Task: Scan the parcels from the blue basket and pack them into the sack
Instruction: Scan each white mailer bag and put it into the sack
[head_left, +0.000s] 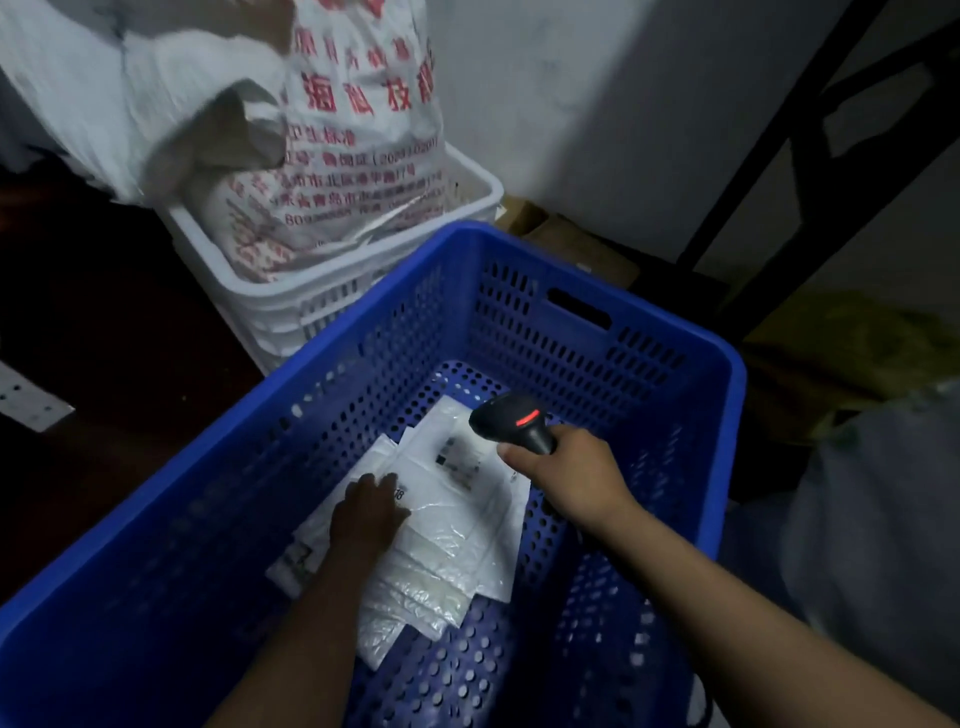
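Note:
A blue perforated basket (597, 270) fills the lower middle of the head view. On its floor lie several flat white plastic parcels (457, 525), the top one showing a printed label. My left hand (366, 512) rests flat on the parcels, fingers straight. My right hand (566, 475) grips a black handheld scanner (514, 418), whose red light glows; its head points down at the label. A white woven sack (353, 130) with red print stands open at the upper left.
The sack sits inside a white plastic crate (291, 306) just behind the blue basket. Cardboard (571, 244) lies against the wall behind. A dark metal frame (810, 135) rises at the right, with a greenish bundle (841, 343) beneath it.

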